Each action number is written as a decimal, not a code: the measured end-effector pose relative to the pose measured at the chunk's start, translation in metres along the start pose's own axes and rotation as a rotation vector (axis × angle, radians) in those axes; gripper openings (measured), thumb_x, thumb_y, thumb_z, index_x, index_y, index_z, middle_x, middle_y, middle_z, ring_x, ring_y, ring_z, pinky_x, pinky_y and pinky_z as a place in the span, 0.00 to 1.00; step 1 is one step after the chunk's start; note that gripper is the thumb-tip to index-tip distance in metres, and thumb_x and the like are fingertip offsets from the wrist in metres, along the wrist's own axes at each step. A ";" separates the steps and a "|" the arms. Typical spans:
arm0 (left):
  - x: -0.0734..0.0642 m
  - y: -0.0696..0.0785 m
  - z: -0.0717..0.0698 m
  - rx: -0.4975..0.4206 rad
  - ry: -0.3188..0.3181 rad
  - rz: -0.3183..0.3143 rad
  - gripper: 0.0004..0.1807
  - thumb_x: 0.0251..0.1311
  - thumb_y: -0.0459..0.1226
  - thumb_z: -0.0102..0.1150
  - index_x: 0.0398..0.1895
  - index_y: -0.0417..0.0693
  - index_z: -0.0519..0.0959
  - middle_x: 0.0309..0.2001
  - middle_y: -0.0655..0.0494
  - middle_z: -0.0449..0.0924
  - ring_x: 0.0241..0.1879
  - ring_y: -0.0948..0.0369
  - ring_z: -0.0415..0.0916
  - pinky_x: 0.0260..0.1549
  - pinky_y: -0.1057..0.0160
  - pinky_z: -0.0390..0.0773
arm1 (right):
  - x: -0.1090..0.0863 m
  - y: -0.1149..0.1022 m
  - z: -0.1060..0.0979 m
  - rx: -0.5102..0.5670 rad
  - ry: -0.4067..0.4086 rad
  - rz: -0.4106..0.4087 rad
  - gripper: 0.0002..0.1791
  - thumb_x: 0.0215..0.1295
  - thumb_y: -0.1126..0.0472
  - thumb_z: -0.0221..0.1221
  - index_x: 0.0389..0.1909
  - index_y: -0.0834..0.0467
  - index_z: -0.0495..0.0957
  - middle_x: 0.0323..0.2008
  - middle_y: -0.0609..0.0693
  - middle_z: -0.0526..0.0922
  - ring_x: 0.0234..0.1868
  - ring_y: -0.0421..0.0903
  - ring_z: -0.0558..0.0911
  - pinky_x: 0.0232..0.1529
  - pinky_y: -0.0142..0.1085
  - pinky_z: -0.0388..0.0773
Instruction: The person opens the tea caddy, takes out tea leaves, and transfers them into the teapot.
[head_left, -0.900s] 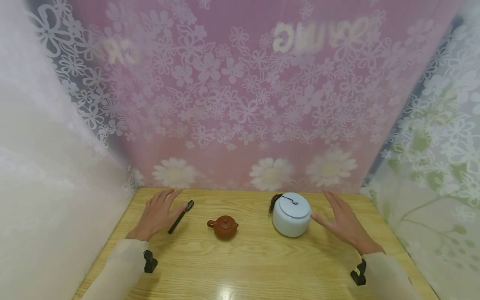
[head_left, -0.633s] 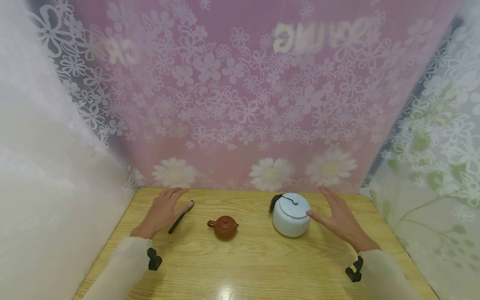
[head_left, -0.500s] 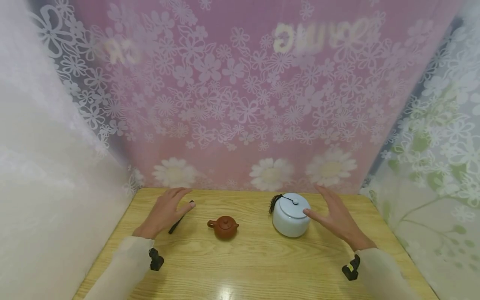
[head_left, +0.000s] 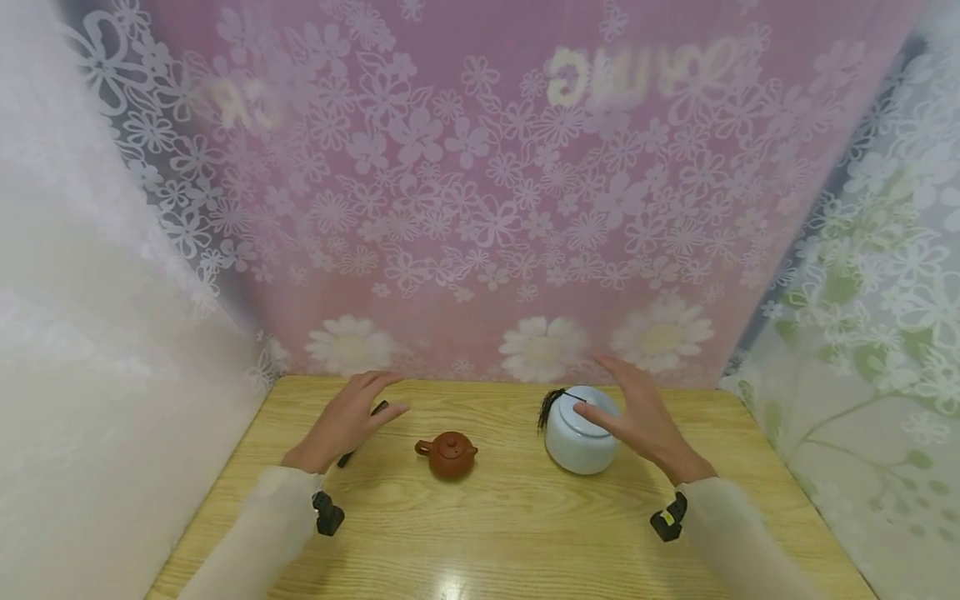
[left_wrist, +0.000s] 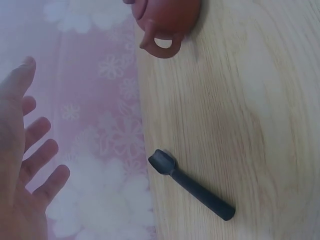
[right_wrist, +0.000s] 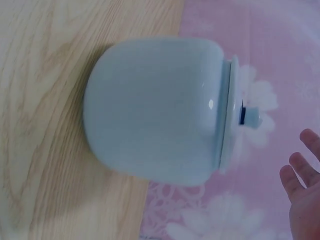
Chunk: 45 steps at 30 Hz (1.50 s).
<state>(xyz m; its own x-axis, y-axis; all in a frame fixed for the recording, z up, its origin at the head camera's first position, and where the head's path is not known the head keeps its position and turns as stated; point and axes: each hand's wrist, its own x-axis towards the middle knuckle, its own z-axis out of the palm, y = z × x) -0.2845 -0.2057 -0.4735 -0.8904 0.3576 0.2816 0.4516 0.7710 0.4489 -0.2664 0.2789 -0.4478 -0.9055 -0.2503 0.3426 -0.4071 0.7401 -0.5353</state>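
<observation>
"What's nearest on the tabletop (head_left: 517, 525)?"

"The brown teapot (head_left: 450, 458), near the middle, handle (head_left: 422, 447) to the left."

"And farther back?"

"At left lies a black scoop (left_wrist: 197, 191), the left hand (head_left: 347, 421) raised near it, grip released. At right stands the pale lidded jar (head_left: 579, 447) (black tassel (head_left: 551, 410) on its left side), partly hidden by the right hand (head_left: 648, 422), whose grip is released too, holding nothing."

"And farthest?"

"The pink flowered backdrop (head_left: 480, 200), behind everything."

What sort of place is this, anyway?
Probably a small screened-off booth: a pink floral curtain hangs behind the wood-grain table, with pale side panels at left and right.
</observation>
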 end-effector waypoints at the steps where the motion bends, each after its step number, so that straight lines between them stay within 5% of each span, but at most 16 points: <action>1: 0.000 0.001 0.001 -0.011 -0.003 -0.003 0.34 0.77 0.57 0.63 0.80 0.58 0.73 0.78 0.46 0.72 0.78 0.42 0.68 0.72 0.31 0.72 | 0.002 -0.004 0.002 0.009 0.000 -0.007 0.49 0.70 0.39 0.72 0.86 0.46 0.61 0.84 0.60 0.63 0.84 0.68 0.60 0.75 0.79 0.56; 21: 0.006 0.012 0.017 -0.096 -0.056 0.008 0.35 0.76 0.57 0.65 0.81 0.59 0.72 0.77 0.51 0.73 0.76 0.44 0.72 0.72 0.35 0.75 | 0.023 -0.059 0.049 0.054 -0.025 -0.161 0.47 0.68 0.43 0.75 0.84 0.47 0.66 0.80 0.55 0.71 0.80 0.62 0.69 0.76 0.71 0.66; 34: 0.004 0.018 0.031 -0.148 -0.091 0.019 0.32 0.78 0.56 0.64 0.80 0.58 0.74 0.77 0.52 0.73 0.72 0.46 0.76 0.69 0.37 0.78 | 0.028 -0.072 0.090 0.120 -0.107 -0.108 0.47 0.68 0.37 0.74 0.83 0.42 0.66 0.79 0.49 0.73 0.68 0.53 0.81 0.65 0.57 0.81; 45: 0.003 0.018 0.046 -0.210 -0.084 0.074 0.26 0.76 0.50 0.67 0.73 0.56 0.80 0.72 0.53 0.78 0.66 0.47 0.80 0.63 0.43 0.83 | 0.024 -0.067 0.123 0.194 -0.191 -0.035 0.45 0.68 0.38 0.74 0.82 0.46 0.70 0.78 0.52 0.74 0.64 0.61 0.85 0.64 0.60 0.84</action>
<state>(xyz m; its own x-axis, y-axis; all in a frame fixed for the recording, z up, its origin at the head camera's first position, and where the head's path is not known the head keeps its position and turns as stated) -0.2820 -0.1665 -0.5031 -0.8523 0.4580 0.2527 0.5095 0.6177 0.5990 -0.2757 0.1462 -0.4982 -0.8890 -0.4005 0.2218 -0.4375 0.6002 -0.6696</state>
